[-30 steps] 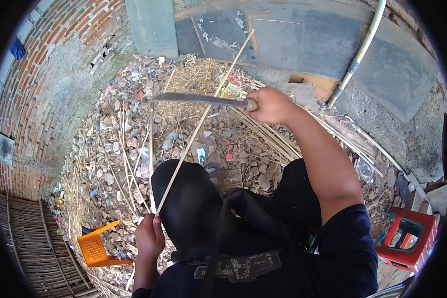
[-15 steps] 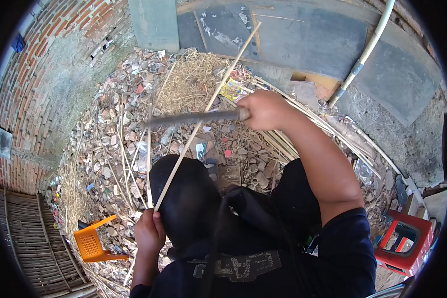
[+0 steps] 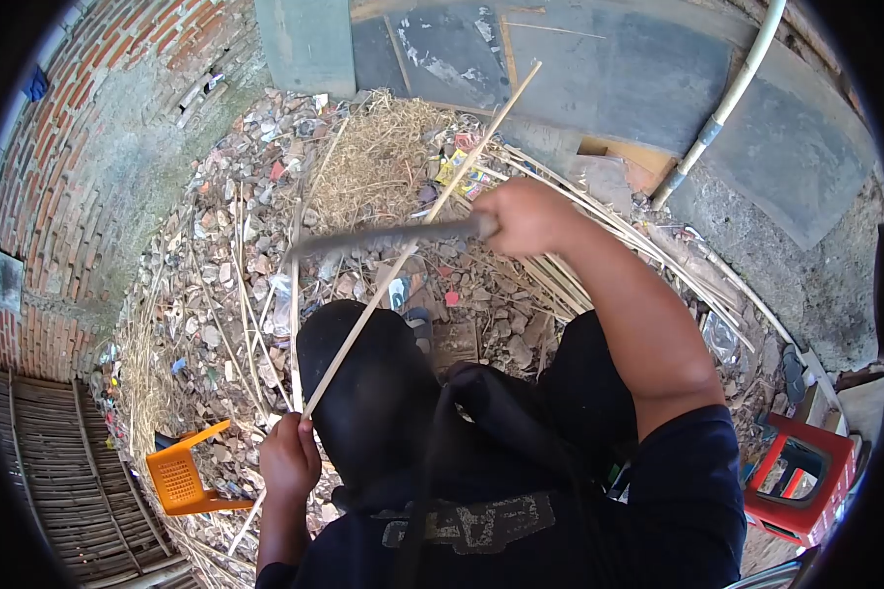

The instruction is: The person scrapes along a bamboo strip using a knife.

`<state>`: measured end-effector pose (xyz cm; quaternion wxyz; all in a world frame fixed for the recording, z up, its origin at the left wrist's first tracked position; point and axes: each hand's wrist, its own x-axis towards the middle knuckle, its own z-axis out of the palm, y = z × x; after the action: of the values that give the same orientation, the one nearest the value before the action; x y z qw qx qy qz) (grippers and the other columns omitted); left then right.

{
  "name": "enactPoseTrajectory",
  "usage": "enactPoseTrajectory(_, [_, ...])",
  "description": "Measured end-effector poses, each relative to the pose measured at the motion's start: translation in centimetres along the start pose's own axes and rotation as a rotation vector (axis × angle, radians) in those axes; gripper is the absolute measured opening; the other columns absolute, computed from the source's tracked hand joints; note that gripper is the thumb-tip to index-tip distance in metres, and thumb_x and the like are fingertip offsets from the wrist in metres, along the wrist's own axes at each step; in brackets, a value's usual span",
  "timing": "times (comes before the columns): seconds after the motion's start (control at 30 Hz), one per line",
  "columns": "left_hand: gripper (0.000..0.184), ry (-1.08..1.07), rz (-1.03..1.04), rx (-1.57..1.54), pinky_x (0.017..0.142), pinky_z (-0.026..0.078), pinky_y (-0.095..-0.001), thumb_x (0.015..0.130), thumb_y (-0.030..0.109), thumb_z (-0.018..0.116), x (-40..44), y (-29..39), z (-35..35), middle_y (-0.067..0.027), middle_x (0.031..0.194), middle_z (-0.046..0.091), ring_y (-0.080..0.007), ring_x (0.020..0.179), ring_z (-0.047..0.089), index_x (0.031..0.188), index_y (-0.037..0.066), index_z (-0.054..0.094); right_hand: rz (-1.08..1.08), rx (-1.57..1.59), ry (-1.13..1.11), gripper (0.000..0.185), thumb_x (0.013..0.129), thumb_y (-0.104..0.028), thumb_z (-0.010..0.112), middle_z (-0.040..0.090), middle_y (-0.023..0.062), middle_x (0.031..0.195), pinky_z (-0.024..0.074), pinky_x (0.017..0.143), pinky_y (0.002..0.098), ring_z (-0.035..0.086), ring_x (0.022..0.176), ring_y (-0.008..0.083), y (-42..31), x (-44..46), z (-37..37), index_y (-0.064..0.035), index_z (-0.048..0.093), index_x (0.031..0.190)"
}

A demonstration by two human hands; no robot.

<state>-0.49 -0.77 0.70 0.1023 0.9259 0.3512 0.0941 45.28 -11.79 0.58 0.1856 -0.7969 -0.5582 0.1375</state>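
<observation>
My left hand [image 3: 290, 454] is closed around the lower end of a long pale bamboo strip [image 3: 363, 318]. The strip slants up and right across my left knee, its far end in front of the grey panels. In my right hand [image 3: 523, 218], fingers wrapped round the handle, is a long dark blade [image 3: 383, 239] pointing left. The blade crosses the strip around mid-length; whether they touch is unclear. A second thin strip [image 3: 296, 334] runs upward from near my left hand; its lower end is partly hidden.
Rubble [image 3: 211, 294] and straw [image 3: 373, 157] cover the ground. More bamboo strips [image 3: 648, 250] lie at right. An orange plastic stool [image 3: 182, 479] is at lower left, a red stool [image 3: 803, 481] at lower right. A pale pipe [image 3: 722, 113] leans by the grey panels.
The blade has moved down along the strip from its earlier, higher position, with my right hand lower and slightly left. The strip's far end has swung right. My left hand keeps its hold.
</observation>
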Motion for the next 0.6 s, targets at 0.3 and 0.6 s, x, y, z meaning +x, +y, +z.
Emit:
enactPoseTrajectory(0.3, [0.021, -0.049, -0.019, -0.074, 0.059, 0.047, -0.0557, 0.103, 0.017, 0.050, -0.3, -0.4, -0.6, -0.0242, 0.073, 0.063, -0.0479, 0.066, 0.061, 0.095, 0.001, 0.061, 0.064, 0.079, 0.057, 0.020, 0.080, -0.019, 0.073, 0.069, 0.0122, 0.078, 0.0531, 0.073, 0.0418, 0.066, 0.074, 0.0245, 2.0, 0.3, -0.7, -0.0057, 0.071, 0.095])
enactPoseTrajectory(0.6, [0.022, -0.054, -0.039, 0.019, 0.059, 0.047, -0.0561, 0.103, 0.018, 0.051, -0.5, 0.0, -1.5, -0.0239, 0.072, 0.063, -0.0475, 0.067, 0.062, 0.093, 0.002, 0.062, 0.128, 0.078, 0.087, 0.030, 0.079, -0.024, 0.072, 0.071, 0.0228, 0.091, 0.0542, 0.080, 0.0474, 0.068, 0.090, 0.0390, 4.6, 1.8, 0.5, -0.0038, 0.070, 0.101])
